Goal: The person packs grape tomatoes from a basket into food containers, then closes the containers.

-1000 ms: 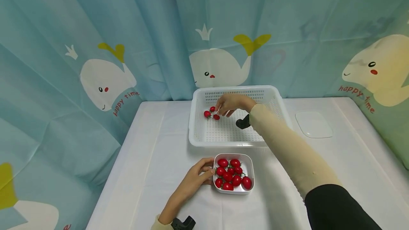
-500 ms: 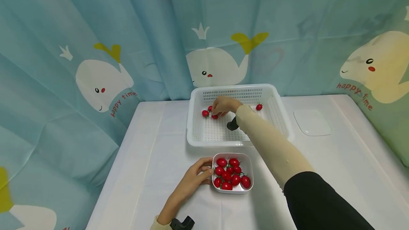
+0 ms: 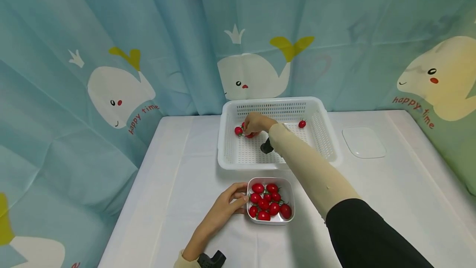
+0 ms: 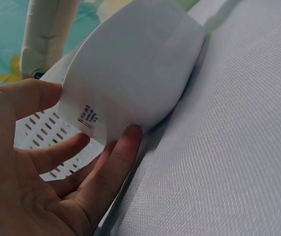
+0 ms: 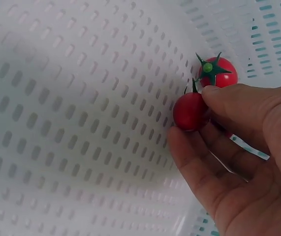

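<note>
At the left part of the white perforated basket [image 3: 256, 166], my right hand [image 3: 255, 122] pinches a cherry tomato [image 5: 190, 112] between thumb and fingers. Another cherry tomato [image 5: 224, 73] with a green calyx lies right behind it. In the head view one tomato [image 3: 238, 130] shows left of the hand, and others there are partly covered by the fingers. My left hand [image 3: 223, 206] touches the left side of a small white box [image 3: 289, 221], its fingertips against the outer wall [image 4: 130, 64]. Several cherry tomatoes [image 3: 263, 204] fill most of that box.
A lone cherry tomato [image 3: 302, 124] lies at the right of the basket. To the basket's right, a clear flat lid [image 3: 364, 142] rests on the white tablecloth [image 3: 201, 152]. A blue whale-print curtain [image 3: 178, 44] hangs behind the table.
My right hand has moved left onto the tomatoes in the basket and closed on one. The arm's shift has uncovered the lone tomato on the right. My left hand stays at the box.
</note>
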A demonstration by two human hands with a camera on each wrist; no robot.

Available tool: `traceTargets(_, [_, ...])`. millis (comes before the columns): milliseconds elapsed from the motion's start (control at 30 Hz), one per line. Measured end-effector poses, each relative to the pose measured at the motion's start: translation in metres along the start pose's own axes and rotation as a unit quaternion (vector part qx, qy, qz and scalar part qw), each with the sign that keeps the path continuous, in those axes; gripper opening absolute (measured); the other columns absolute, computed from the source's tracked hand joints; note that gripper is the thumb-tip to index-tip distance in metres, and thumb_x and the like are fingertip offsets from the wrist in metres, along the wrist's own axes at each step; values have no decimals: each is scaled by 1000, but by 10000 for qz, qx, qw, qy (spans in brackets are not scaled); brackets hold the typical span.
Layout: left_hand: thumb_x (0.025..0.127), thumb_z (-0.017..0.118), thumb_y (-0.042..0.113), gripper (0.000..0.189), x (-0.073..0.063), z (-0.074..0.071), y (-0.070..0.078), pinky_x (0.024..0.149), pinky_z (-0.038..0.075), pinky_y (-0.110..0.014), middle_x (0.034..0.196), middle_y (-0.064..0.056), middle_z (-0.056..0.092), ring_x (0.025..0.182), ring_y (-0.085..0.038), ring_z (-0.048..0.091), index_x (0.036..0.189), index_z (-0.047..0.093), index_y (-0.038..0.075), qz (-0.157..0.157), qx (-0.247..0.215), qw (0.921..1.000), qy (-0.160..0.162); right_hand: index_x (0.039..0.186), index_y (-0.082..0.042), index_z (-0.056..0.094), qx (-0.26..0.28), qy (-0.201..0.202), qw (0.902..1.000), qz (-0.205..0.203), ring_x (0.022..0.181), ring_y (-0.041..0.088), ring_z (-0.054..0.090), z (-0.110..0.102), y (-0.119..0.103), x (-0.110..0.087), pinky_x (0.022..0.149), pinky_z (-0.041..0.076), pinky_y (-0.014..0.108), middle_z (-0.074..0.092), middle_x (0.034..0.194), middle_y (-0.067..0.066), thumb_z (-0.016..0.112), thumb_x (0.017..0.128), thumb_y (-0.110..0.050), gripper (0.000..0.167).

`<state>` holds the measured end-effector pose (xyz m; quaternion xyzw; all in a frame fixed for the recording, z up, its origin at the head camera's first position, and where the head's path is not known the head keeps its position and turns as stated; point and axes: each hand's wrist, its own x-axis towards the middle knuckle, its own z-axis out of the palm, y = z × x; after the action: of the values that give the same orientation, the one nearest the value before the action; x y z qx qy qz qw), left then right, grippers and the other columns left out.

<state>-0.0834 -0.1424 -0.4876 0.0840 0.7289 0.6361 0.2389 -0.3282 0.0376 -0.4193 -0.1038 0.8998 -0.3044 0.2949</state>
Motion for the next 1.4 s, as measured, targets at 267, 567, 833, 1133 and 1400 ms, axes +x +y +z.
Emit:
traceTargets(267, [105,61,25,51,0,-1,0,88,63,-25,130,-23,63,119,-24,62,150,50,3,21,-28,10000,-17,110,2,73,-140,-166,9997,-56,88,19,61,-6,-1,-2,89,62,33,66,104,11,67,99,-7,15])
traceTargets(567, [105,62,26,51,0,-1,0,87,63,-25,136,-23,61,117,-22,62,150,50,4,53,13,10000,14,114,4,71,-376,-203,9977,-532,92,22,62,-20,-5,-18,90,64,35,69,107,15,67,100,-8,19])
traceTargets(833, [105,62,26,51,-1,0,1,87,63,-26,139,-22,61,121,-26,62,150,50,5,62,53,10000,-22,120,6,68,-723,-365,9931,-849,93,22,65,-35,-8,-44,88,64,33,70,111,15,64,100,-7,24])
traceTargets(1133, [105,62,26,50,-1,-1,0,87,64,-27,140,-22,60,121,-25,62,149,51,5,93,45,9999,-3,110,-4,72,-1059,-263,9854,-1305,87,21,68,-38,-14,-79,81,64,30,71,103,11,69,98,-9,14])
traceTargets(1400, [105,62,26,49,0,-1,0,87,63,-26,142,-22,60,119,-22,62,149,52,6,90,126,9999,50,107,-8,73,-1170,-279,9759,-1820,82,18,68,-31,-15,-111,78,64,30,73,98,7,72,97,-10,10])
